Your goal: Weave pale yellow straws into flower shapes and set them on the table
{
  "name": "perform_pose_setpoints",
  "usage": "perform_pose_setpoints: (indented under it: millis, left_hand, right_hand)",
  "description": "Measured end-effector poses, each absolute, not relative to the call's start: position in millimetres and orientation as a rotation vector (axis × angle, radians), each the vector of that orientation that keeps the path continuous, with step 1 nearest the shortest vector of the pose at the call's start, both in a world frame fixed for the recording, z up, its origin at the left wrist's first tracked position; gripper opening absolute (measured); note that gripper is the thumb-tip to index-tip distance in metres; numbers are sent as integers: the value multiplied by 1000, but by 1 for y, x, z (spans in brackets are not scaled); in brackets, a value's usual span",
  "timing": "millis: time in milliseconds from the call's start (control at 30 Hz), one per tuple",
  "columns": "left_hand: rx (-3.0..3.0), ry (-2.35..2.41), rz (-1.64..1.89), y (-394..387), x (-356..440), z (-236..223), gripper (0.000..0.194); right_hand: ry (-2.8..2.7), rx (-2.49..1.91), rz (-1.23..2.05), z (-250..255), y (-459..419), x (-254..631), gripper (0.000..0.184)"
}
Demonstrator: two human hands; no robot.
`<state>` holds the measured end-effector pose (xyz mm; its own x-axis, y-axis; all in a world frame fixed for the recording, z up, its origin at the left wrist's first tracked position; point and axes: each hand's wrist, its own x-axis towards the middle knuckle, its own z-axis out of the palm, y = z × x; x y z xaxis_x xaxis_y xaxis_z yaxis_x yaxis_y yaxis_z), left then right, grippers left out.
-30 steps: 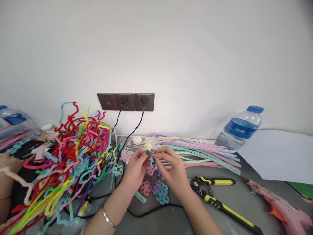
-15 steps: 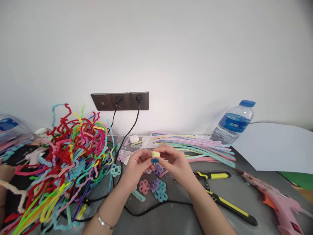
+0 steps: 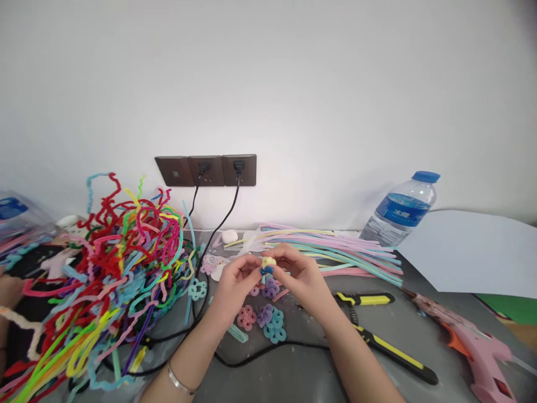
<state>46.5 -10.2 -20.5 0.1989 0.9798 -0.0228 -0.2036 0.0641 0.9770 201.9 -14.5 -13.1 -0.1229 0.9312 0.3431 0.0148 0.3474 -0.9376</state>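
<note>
Between the fingertips of both hands is a small pale yellow pipe cleaner piece [image 3: 269, 261], bunched up and partly hidden. My left hand [image 3: 241, 282] pinches it from the left, thumb and fingers closed. From the right, my right hand [image 3: 297, 277] grips the same piece, its thumb beside the left one. Just below the hands on the table lie pipe cleaner flowers: a pink one [image 3: 246, 317], a purple one [image 3: 264, 315] and a light blue one [image 3: 274, 326]. Another purple flower [image 3: 271, 288] sits right under the fingers.
A tangled heap of coloured pipe cleaners [image 3: 138, 252] covers the left; another person's hand [image 3: 10, 291] is beyond it. Straight pastel pipe cleaners [image 3: 335, 252] lie behind my hands. To the right are pliers [image 3: 390, 347], a pink glue gun [image 3: 474, 347] and a water bottle [image 3: 403, 207]. Black cables [image 3: 260, 357] cross the table.
The thumbs have shifted slightly on the yellow piece, which has turned a little between the fingers. Both hands otherwise stay in place.
</note>
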Motion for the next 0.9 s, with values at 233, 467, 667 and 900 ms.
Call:
perform_pose_setpoints:
  millis: [233, 467, 667, 900]
  left_hand:
    - [1535, 1022, 1042, -8, 38, -16, 11]
    - [1804, 1150, 1033, -7, 36, -22, 21]
    - [1824, 1229, 1059, -7, 39, -24, 20]
    - [1934, 1279, 1043, -10, 42, -27, 19]
  right_hand:
    - [-1550, -1050, 1220, -12, -13, 215, 20]
    - [-1706, -1148, 902, -19, -12, 214, 6]
    - [-1779, -1256, 664, -19, -13, 207, 10]
    - [-1736, -1368, 712, -25, -12, 205, 13]
